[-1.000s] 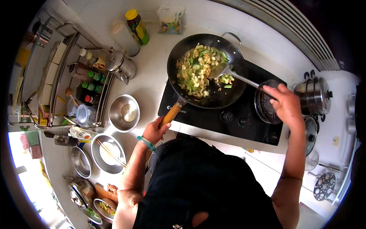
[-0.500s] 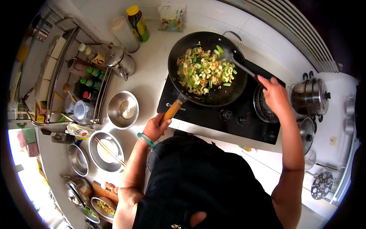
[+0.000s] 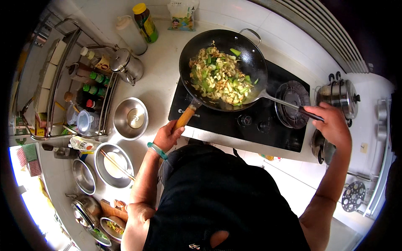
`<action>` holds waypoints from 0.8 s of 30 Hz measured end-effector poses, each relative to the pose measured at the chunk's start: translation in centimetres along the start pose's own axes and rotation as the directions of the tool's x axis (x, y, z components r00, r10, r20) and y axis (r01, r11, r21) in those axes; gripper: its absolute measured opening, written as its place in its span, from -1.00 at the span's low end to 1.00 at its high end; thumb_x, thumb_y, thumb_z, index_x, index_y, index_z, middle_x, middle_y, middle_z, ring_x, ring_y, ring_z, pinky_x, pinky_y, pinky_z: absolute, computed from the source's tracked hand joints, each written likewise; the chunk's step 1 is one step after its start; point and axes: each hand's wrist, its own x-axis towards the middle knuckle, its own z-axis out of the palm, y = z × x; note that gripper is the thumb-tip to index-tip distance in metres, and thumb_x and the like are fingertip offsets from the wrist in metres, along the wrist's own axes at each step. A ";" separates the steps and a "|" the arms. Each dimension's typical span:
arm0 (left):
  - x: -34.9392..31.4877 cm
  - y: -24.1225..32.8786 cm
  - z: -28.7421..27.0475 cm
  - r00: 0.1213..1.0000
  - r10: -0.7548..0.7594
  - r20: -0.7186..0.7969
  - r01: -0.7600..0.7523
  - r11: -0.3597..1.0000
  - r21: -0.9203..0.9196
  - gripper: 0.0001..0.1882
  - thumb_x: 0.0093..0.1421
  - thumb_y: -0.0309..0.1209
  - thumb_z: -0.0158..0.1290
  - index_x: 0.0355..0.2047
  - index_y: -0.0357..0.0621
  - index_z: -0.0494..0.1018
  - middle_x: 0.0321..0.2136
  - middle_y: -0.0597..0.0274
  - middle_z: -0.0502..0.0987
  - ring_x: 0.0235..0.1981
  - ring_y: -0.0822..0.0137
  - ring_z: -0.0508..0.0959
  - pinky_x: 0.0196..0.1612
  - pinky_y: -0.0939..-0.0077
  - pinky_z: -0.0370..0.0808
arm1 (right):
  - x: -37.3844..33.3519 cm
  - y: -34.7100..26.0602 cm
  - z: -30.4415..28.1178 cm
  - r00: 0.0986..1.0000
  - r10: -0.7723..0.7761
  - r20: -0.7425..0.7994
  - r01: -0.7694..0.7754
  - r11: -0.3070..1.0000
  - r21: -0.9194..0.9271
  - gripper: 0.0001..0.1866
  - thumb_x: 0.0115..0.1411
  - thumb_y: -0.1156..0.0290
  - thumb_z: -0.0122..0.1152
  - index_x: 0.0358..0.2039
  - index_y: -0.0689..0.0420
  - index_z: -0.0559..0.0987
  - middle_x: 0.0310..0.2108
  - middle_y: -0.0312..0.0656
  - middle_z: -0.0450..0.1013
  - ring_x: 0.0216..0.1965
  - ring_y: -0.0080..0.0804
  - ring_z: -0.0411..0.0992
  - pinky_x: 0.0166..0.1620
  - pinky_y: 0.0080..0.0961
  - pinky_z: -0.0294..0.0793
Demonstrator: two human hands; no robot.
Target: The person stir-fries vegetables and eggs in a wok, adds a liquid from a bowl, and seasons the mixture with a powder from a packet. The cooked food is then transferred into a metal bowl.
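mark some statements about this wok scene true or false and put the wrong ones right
1. The left hand holds the wooden handle of the wok. True.
2. The right hand holds chopsticks. False: it holds a metal spatula.
3. A green bangle circles the left wrist. True.
4. A lid covers the wok. False: it is uncovered, with chopped food in view.
5. The yellow-capped bottle stands right of the wok. False: it stands to the left.
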 end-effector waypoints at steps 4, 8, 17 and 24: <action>0.1 0.0 0.2 1.000 -0.003 -0.020 0.003 1.000 0.005 -0.47 0.21 -0.14 0.07 0.03 -0.30 0.32 -0.57 0.26 0.43 -0.65 0.51 0.42 -0.58 0.60 0.41 | 3.8 -1.2 5.1 0.993 -0.094 -0.078 0.087 0.993 -0.084 -0.58 0.01 0.52 0.22 -0.05 0.00 0.52 -0.33 -0.06 0.39 -0.35 -0.14 0.43 -0.26 -0.29 0.40; 0.2 0.4 0.1 1.000 -0.014 -0.016 0.015 0.999 0.038 -0.46 0.22 -0.13 0.06 0.04 -0.30 0.31 -0.57 0.26 0.44 -0.66 0.50 0.41 -0.59 0.59 0.40 | 6.3 0.2 7.5 0.979 -0.077 -0.191 0.089 0.994 0.057 -0.61 0.07 0.50 0.17 -0.03 0.01 0.51 -0.35 -0.11 0.41 -0.35 -0.19 0.43 -0.22 -0.35 0.41; 0.0 0.1 0.3 0.999 -0.006 -0.051 0.009 0.999 0.054 -0.47 0.20 -0.14 0.08 0.04 -0.29 0.33 -0.55 0.21 0.47 -0.66 0.46 0.45 -0.57 0.57 0.41 | 11.1 5.0 6.7 0.962 0.269 0.051 -0.224 0.664 0.714 -0.61 0.26 0.38 -0.01 0.09 0.22 0.38 -0.55 -0.30 0.38 -0.60 -0.67 0.26 -0.54 -0.69 0.29; -0.4 0.9 0.4 0.998 -0.014 -0.068 0.019 0.996 0.086 -0.48 0.21 -0.15 0.07 0.03 -0.29 0.34 -0.56 0.28 0.43 -0.63 0.50 0.41 -0.56 0.58 0.40 | 13.3 4.3 8.1 0.955 -0.057 0.292 -0.171 0.698 0.695 -0.60 0.25 0.43 0.04 0.10 0.21 0.38 -0.63 -0.40 0.30 -0.70 -0.72 0.17 -0.64 -0.74 0.15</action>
